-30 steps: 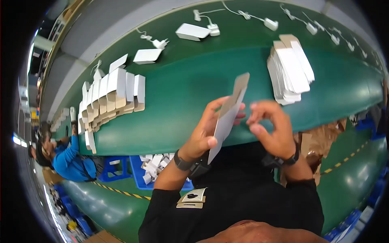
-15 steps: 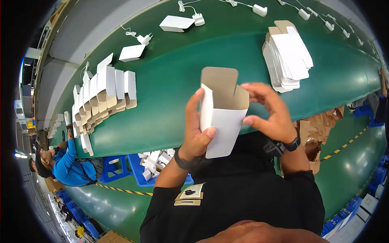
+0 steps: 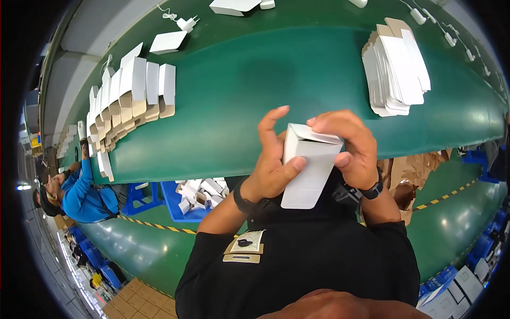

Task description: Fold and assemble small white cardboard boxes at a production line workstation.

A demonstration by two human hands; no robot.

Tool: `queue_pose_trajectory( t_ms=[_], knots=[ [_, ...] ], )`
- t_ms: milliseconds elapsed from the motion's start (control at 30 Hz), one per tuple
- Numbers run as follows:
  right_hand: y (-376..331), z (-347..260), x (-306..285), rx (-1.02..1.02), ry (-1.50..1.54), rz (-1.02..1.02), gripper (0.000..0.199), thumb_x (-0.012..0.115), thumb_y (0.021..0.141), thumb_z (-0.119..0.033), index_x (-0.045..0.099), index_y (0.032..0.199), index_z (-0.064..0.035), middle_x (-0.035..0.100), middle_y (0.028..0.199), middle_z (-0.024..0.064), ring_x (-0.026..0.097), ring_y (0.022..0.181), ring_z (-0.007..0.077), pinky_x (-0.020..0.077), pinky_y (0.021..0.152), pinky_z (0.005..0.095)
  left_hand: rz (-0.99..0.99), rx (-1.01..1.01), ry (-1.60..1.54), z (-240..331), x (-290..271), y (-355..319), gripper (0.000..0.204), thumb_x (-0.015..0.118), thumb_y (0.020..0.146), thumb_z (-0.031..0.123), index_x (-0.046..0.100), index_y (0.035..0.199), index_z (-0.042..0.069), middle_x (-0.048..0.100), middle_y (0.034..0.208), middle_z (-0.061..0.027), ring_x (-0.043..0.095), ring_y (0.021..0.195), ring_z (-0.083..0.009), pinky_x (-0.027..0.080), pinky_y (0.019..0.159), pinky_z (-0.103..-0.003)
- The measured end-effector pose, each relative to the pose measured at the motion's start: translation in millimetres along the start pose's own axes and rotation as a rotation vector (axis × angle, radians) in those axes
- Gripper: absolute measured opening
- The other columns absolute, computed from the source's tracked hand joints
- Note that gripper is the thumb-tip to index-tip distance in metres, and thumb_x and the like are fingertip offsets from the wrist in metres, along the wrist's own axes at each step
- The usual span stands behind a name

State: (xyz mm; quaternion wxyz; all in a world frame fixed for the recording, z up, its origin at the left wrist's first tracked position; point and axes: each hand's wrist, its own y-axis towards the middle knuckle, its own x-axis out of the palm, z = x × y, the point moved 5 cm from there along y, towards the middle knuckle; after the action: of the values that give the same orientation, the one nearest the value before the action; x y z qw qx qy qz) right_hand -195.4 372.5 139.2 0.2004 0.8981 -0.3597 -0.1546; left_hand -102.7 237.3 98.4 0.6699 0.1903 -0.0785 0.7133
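Upright in front of my body is a small white cardboard box (image 3: 309, 178) with its top flap folded over, a thin dark gap showing under the flap's front edge. My left hand (image 3: 271, 167) grips the box's left side, thumb on the front face and index finger raised off it. Curled over the top, my right hand (image 3: 353, 143) presses its fingers on the flap, with the thumb at the right upper edge. A stack of flattened white boxes (image 3: 396, 77) lies on the green table (image 3: 234, 143) at the right. Several formed white boxes (image 3: 133, 80) stand bunched at the left.
White plug adapters (image 3: 187, 24) with cables and a white box (image 3: 168, 42) lie at the far side. Below the table, a blue bin (image 3: 172, 206) holds small white boxes. Crumpled brown paper (image 3: 414, 173) is at lower right. A person in blue (image 3: 90, 194) works at the left.
The box's top flap, upright before with the inside showing, is now folded over the opening. My right hand has moved from the side onto the top. The view has shifted somewhat.
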Motion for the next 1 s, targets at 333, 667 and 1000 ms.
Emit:
queue_pose_trajectory(
  t_ms=[333,667,1000],
  knots=[
    [-5,15,-3,0.292,0.273,0.013,0.012,0.070,0.084,0.000,0.070,0.096,0.0000,0.063,0.106,0.0133,0.063,0.105,0.0251,0.0501,0.091,0.0367,-0.259,0.118,0.513,1,-8,-2,0.074,0.062,0.093,0.027,0.017,0.149,0.009,0.048,0.134,-0.0230,0.051,0.117,-0.0280,0.040,0.099,-0.042],
    [-11,17,-3,0.239,0.319,-0.042,0.017,0.069,0.089,-0.014,0.072,0.101,-0.0016,0.064,0.118,0.0170,0.056,0.121,0.0326,0.0425,0.103,0.0462,-0.183,0.088,0.188,-5,-2,-5,0.050,0.058,0.094,0.020,0.034,0.136,0.007,0.048,0.133,-0.0208,0.053,0.116,-0.0258,0.043,0.099,-0.039],
    [-11,27,-20,0.145,0.073,0.041,0.033,0.067,0.091,-0.024,0.068,0.117,-0.0028,0.061,0.129,0.0196,0.053,0.126,0.0372,0.0388,0.107,0.0472,-0.075,-0.032,0.095,-17,-7,22,0.043,0.052,0.098,0.026,0.033,0.133,0.009,0.047,0.126,-0.0165,0.053,0.103,-0.0207,0.046,0.089,-0.036]
  ],
)
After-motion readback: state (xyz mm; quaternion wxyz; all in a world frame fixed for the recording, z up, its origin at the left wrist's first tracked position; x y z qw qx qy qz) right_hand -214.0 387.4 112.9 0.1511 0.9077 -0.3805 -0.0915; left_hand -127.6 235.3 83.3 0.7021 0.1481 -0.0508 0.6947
